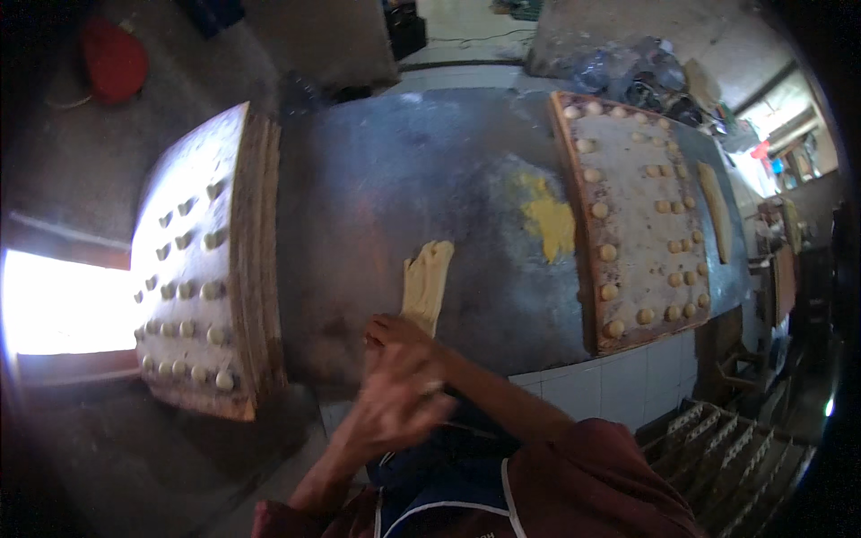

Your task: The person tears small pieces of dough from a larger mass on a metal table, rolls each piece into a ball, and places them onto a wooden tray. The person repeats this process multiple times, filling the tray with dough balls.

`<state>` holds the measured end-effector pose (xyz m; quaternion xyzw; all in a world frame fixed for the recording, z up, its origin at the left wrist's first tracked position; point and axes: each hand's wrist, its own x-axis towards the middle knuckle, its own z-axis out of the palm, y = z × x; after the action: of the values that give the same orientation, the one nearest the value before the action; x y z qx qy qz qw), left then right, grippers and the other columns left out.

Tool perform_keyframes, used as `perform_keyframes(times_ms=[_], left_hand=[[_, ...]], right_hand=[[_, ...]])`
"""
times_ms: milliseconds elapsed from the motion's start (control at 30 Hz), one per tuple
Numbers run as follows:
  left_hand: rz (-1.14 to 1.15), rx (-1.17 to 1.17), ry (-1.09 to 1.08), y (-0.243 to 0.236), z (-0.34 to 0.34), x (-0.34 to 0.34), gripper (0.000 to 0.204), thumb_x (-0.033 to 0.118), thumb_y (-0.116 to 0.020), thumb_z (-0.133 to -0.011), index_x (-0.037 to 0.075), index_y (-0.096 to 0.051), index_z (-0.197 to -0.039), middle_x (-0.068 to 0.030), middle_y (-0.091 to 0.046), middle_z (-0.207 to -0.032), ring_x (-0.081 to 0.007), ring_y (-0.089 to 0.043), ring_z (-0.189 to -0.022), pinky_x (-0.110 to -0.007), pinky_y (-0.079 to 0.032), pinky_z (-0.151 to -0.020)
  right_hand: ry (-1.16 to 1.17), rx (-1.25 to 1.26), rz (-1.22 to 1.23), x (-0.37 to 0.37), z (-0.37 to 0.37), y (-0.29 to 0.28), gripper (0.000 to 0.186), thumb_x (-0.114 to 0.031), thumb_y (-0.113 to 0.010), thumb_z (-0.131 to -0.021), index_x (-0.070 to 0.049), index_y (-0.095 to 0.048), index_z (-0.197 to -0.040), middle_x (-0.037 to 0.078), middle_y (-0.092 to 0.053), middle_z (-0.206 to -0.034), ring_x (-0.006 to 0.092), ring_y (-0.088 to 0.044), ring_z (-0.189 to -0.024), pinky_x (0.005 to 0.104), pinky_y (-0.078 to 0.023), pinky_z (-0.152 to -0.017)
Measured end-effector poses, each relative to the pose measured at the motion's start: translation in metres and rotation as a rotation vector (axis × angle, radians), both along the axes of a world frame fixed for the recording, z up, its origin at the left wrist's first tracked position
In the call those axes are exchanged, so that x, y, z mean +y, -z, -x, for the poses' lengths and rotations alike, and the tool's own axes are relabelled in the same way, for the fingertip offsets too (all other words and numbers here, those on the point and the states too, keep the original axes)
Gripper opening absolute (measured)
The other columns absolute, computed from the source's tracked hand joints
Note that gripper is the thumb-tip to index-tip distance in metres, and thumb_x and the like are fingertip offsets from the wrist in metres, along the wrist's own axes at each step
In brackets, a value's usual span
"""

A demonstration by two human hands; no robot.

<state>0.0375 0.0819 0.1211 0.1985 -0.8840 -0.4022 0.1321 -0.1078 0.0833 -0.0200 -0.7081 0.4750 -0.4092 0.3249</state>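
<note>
Maroon sleeves (596,462): two; bare left hand (399,403), blurred, overlapped bare right hand (401,335); I couldn't tell either's grip.
Pale-yellow flattened dough strip (429,280): one, on the grey table (359,179), seemingly touching the right hand; shaping looked underway, next wanting both palms.
Bright-yellow smear (549,224): one.
Brown flat board (631,224): one; seven round pale balls (608,253), left edge.

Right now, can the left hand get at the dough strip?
Probably not directly: the right hand lies between the left hand and the dough strip, though the strip's far end looks uncovered.
</note>
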Motion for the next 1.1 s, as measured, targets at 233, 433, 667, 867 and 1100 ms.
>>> perform_keyframes(times_ms=[233, 433, 667, 867, 1100], left_hand=[[0.149, -0.135, -0.613, 0.114, -0.036, -0.062, 0.020, 0.011, -0.056, -0.093, -0.002, -0.052, -0.108, -0.0209, -0.053, -0.105, -0.0371, -0.049, -0.100, -0.051, -0.035, -0.097], [0.238, -0.132, -0.777, 0.170, -0.007, -0.074, 0.036, 0.022, -0.065, -0.095, -0.003, -0.044, -0.110, -0.0195, -0.046, -0.102, -0.0321, -0.047, -0.097, -0.048, -0.039, -0.089], [-0.021, -0.155, -0.733, 0.153, -0.010, -0.064, 0.025, 0.015, -0.062, -0.096, -0.001, -0.045, -0.104, -0.0165, -0.047, -0.096, -0.0305, -0.049, -0.088, -0.040, -0.042, -0.083], [0.327, 0.099, -0.635, 0.146, -0.009, -0.064, 0.021, 0.007, -0.060, -0.092, -0.002, -0.045, -0.104, -0.0156, -0.049, -0.091, -0.0308, -0.051, -0.084, -0.043, -0.044, -0.081], [0.088, -0.009, -0.838, 0.141, -0.012, -0.063, 0.020, 0.005, -0.063, -0.090, -0.002, -0.046, -0.099, -0.0186, -0.050, -0.093, -0.0347, -0.054, -0.087, -0.043, -0.044, -0.082]], right_hand=[[0.627, 0.583, -0.027, 0.103, 0.082, -0.029, 0.029, -0.017, -0.068, -0.087, -0.005, -0.058, -0.111, 0.017, -0.054, -0.111, 0.0357, -0.052, -0.105, 0.0508, -0.041, -0.090], [0.767, 0.772, -0.090, 0.065, 0.075, -0.016, 0.027, -0.022, -0.063, -0.091, -0.004, -0.060, -0.110, 0.017, -0.054, -0.107, 0.0332, -0.052, -0.101, 0.0481, -0.042, -0.086], [0.337, 0.735, -0.377, 0.069, 0.093, 0.002, 0.020, -0.024, -0.062, -0.091, -0.004, -0.060, -0.094, 0.014, -0.057, -0.099, 0.0325, -0.053, -0.102, 0.0486, -0.043, -0.088], [0.417, 0.461, 0.074, 0.073, 0.089, 0.016, 0.021, -0.023, -0.066, -0.088, -0.003, -0.059, -0.090, 0.016, -0.057, -0.093, 0.0353, -0.055, -0.093, 0.0484, -0.044, -0.085], [0.593, 0.494, -0.111, 0.061, 0.099, -0.008, 0.021, -0.021, -0.064, -0.086, -0.001, -0.060, -0.091, 0.018, -0.056, -0.092, 0.0395, -0.055, -0.094, 0.0544, -0.044, -0.081]])
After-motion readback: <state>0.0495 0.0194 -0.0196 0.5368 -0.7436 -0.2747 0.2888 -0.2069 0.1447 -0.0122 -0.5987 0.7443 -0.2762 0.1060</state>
